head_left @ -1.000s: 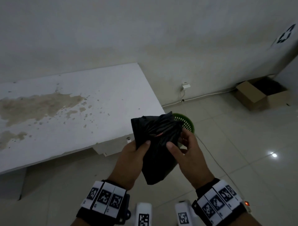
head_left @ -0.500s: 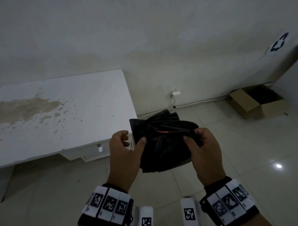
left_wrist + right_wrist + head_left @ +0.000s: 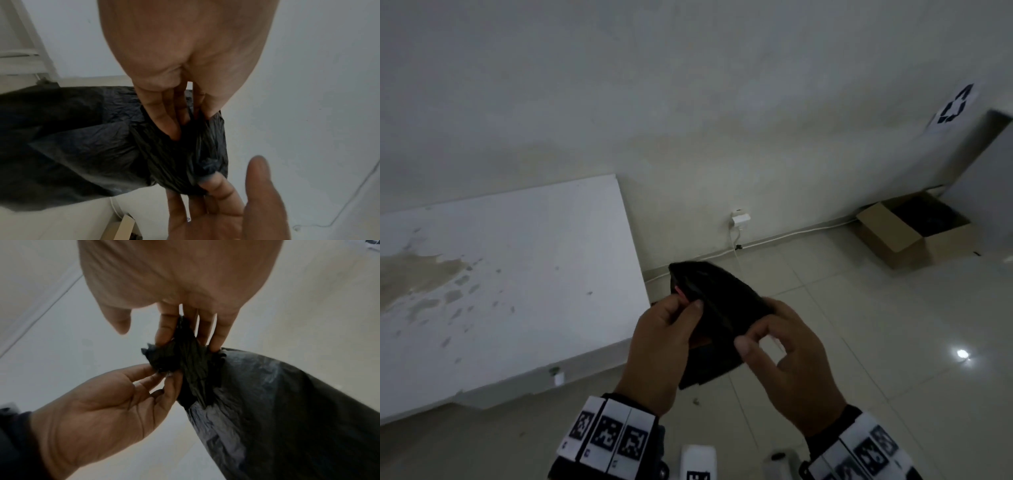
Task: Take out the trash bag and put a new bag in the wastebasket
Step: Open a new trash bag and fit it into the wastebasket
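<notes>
I hold a folded black trash bag at chest height over the tiled floor, right of the table's corner. My left hand pinches its left edge between thumb and fingers, beside a small pink strip on the bag. My right hand pinches the right edge. In the left wrist view my left hand digs its fingers into the bunched bag. In the right wrist view my right hand grips the gathered plastic, and my left hand touches it from below. The wastebasket is out of sight.
A white, stained table fills the left. Against the far wall are a wall socket with a white cable and an open cardboard box at the right. Pale floor tiles spread to the right.
The view has swung up and right, and the green basket seen a second ago is gone from sight. My hands have turned the bag and drawn it into a flatter, narrower fold.
</notes>
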{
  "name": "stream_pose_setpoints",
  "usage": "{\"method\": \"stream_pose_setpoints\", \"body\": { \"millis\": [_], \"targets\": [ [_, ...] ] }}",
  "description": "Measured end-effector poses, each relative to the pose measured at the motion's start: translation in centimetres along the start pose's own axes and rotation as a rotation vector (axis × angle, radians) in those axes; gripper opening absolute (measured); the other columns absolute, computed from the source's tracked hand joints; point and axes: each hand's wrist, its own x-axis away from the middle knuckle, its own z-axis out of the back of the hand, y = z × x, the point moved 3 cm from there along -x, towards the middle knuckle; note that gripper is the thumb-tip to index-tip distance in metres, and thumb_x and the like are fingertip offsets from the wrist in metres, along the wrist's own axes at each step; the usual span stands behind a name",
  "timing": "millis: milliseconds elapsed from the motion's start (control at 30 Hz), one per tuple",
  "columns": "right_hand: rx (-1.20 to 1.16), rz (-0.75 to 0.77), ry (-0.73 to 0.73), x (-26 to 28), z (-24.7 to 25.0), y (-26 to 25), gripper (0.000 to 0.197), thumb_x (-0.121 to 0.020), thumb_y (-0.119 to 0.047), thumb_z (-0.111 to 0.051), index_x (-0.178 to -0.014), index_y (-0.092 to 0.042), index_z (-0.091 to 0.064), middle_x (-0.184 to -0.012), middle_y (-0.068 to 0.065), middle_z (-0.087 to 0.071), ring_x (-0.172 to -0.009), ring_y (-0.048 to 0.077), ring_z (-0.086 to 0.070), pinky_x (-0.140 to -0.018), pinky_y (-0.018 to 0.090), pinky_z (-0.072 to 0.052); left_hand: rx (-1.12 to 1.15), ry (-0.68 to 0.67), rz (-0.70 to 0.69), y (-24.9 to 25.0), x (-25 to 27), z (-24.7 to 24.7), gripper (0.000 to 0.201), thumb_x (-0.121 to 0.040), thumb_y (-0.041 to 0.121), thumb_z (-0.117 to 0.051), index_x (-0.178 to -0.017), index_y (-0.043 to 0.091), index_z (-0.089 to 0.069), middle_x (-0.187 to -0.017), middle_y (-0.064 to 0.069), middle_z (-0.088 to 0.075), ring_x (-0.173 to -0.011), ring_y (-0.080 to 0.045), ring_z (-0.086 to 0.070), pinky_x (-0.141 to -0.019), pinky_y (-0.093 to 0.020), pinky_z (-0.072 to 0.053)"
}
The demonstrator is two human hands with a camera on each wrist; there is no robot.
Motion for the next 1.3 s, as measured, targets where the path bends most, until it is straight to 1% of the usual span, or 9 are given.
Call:
{"method": "stream_pose_setpoints", "body": {
  "millis": [100,200,333,500,767,933,1033,1167,1300],
  "targets": [
    [0.005,-0.147,0.185,-2.4,1.4,1.4,0.036,-0.077,-0.050,-0.071,-0.092,-0.021,-0.057,-0.105,-0.007,-0.064,-0.095,0.011,-0.066,-0.080,0.027,-0.055,-0.082,-0.019,-0.030,0.7,-2.1,-0.6,0.019,-0.098,0.010,-0.060,-0.104,0.015,-0.077,-0.096,-0.002,-0.080,-0.093,-0.020,-0.076,-0.081,-0.035,-0.061],
    [-0.007,-0.267,0.043,-4.8,1.9,1.9,0.053,-0.074,-0.036,-0.081,-0.118,-0.029,-0.053,-0.101,-0.013,-0.066,-0.092,0.003,-0.066,-0.077,0.016,-0.053,-0.136,-0.057,-0.054,1.2,-3.6,-1.4,0.018,-0.096,0.011,-0.063,-0.101,0.019,-0.078,-0.094,0.000,-0.080,-0.092,-0.018,-0.076,-0.080,-0.033,-0.061],
    [0.141,-0.211,-0.091,-6.8,1.8,2.8,0.011,-0.091,-0.018,-0.067,-0.096,-0.028,-0.070,-0.082,-0.019,-0.069,-0.078,-0.004,-0.065,-0.063,0.009,-0.047,-0.117,-0.112,-0.033,1.8,-4.9,-2.6,0.016,-0.096,0.013,-0.063,-0.102,0.014,-0.078,-0.096,-0.004,-0.080,-0.094,-0.022,-0.076,-0.083,-0.038,-0.062],
    [0.158,-0.281,0.029,-9.7,4.0,5.5,0.018,-0.097,-0.019,-0.056,-0.097,-0.028,-0.071,-0.090,-0.018,-0.071,-0.087,-0.008,-0.063,-0.070,0.004,-0.044,-0.135,-0.005,-0.069,1.6,-6.9,-2.8,0.022,-0.093,0.016,-0.068,-0.073,0.010,-0.065,-0.092,-0.012,-0.077,-0.096,-0.032,-0.072,-0.090,-0.047,-0.058],
    [0.298,-0.147,-0.027,-16.0,7.3,7.7,0.016,-0.099,-0.021,-0.052,-0.099,-0.022,-0.069,-0.090,-0.009,-0.067,-0.082,0.001,-0.058,-0.071,0.003,-0.038,-0.373,0.238,-0.288,3.6,-10.0,-3.6,0.006,-0.093,0.019,-0.069,-0.089,0.024,-0.069,-0.080,0.010,-0.073,-0.078,-0.002,-0.068,-0.065,-0.014,-0.051],
    [0.138,-0.134,-0.289,-18.8,8.8,7.5,0.020,-0.098,-0.029,-0.056,-0.085,-0.023,-0.070,-0.078,-0.006,-0.070,-0.072,0.006,-0.064,-0.059,0.014,-0.045,-0.563,0.309,-0.457,5.3,-11.1,-3.8,0.007,-0.097,0.019,-0.064,-0.101,0.021,-0.069,-0.104,0.008,-0.072,-0.098,-0.008,-0.067,-0.091,-0.031,-0.056],
    [0.085,-0.118,-0.265,-19.6,9.8,7.3,0.024,-0.098,-0.031,-0.056,-0.082,-0.022,-0.071,-0.076,-0.002,-0.070,-0.072,0.016,-0.067,-0.064,0.035,-0.052,-0.816,0.499,-0.612,5.9,-11.1,-3.6,0.033,-0.089,0.037,-0.063,-0.115,0.016,-0.065,-0.121,-0.001,-0.062,-0.120,-0.022,-0.055,-0.108,-0.036,-0.039],
    [-0.078,-0.186,-0.103,-19.5,10.5,7.7,0.029,-0.099,-0.030,-0.055,-0.077,-0.021,-0.069,-0.070,0.001,-0.067,-0.068,0.023,-0.063,-0.060,0.035,-0.048,-0.796,0.516,-0.735,7.7,-8.6,-5.7,0.027,-0.095,0.036,-0.060,-0.080,0.014,-0.064,-0.075,0.002,-0.061,-0.072,-0.012,-0.056,-0.068,-0.015,-0.040],
    [-0.171,-0.169,-0.119,-18.5,10.0,7.0,0.025,-0.099,-0.026,-0.056,-0.078,-0.022,-0.070,-0.067,-0.006,-0.065,-0.061,0.009,-0.059,-0.056,0.021,-0.045,-0.424,0.250,-0.370,6.5,-8.0,-8.2,0.052,-0.094,0.050,-0.051,-0.075,0.007,-0.072,-0.059,-0.009,-0.067,-0.052,-0.023,-0.064,-0.051,-0.025,-0.048]
  ]
}}
